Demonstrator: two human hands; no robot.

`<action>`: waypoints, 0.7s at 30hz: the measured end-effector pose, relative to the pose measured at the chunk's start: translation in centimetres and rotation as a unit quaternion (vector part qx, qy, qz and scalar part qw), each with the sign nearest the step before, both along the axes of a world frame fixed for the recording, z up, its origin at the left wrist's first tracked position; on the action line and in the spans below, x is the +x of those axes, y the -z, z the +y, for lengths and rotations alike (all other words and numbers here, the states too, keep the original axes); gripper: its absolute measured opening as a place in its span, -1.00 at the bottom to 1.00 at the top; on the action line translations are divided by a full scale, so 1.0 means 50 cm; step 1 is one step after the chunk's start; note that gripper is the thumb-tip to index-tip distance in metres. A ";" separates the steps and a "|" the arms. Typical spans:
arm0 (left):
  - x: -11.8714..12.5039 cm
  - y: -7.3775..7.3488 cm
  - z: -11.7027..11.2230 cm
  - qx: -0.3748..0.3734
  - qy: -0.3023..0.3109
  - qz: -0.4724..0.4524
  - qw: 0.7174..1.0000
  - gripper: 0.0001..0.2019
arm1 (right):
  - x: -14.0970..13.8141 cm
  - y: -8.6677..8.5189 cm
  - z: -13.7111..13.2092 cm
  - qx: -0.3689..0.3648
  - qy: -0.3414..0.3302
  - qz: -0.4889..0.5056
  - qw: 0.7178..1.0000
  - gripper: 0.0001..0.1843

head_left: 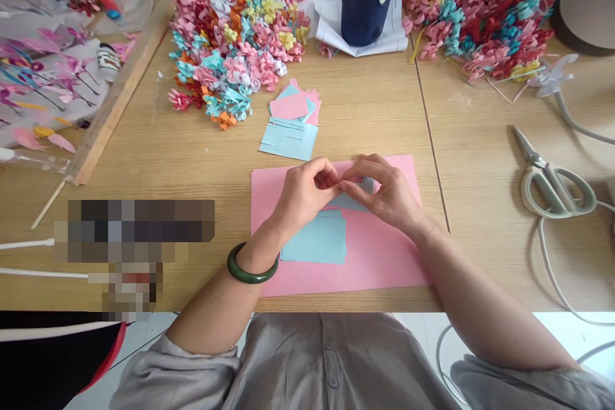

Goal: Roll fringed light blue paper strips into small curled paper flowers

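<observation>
Pinching one blue paper strip with both: left hand and right hand are closed on it, fingertips meeting, over the pink sheet at the table centre. Blue paper stack lies on the sheet at the hands' 6 o'clock. Cut strips at 12, curled paper pile at 11, scissors at 3, well apart.

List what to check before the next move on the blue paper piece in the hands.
1. Grip: left hand and right hand both pinch the blue paper piece: ok.
2. Its shape, mostly hidden: cannot tell.
3. Work sits over the pink sheet, away from the table edge: ok.
4. Spare blue sheets lie flat on the pink sheet: ok.
5. Scissors lie apart on the right, blades shut: ok.
</observation>
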State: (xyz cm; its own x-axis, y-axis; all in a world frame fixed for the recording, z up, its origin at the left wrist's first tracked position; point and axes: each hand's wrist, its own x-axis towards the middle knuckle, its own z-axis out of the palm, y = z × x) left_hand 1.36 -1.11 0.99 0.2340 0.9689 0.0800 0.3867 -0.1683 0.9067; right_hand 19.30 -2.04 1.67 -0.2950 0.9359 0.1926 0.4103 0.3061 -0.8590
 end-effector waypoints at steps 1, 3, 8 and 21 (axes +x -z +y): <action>0.001 -0.001 -0.001 0.015 0.001 0.009 1.000 -0.73 | 0.000 0.001 0.001 0.000 0.001 0.006 1.000 -0.72; 0.005 -0.004 -0.005 0.049 -0.001 0.026 0.998 -0.77 | 0.002 0.002 0.002 -0.006 0.002 0.019 1.000 -0.68; 0.011 -0.007 -0.009 0.078 -0.007 0.042 0.996 -0.80 | 0.004 0.000 0.002 -0.039 0.002 0.023 0.999 -0.67; -0.003 -0.010 0.005 -0.157 0.052 -0.154 0.974 -0.74 | 0.010 -0.002 0.007 0.010 0.076 -0.045 0.996 -0.77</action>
State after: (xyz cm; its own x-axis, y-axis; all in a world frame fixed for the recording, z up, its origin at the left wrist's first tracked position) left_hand 1.22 -0.87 1.48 0.3441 0.9292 -0.1348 0.0848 0.1122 0.9901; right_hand 19.78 -1.70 1.76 -0.1665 0.9676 0.1898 0.5291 0.2501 -0.8109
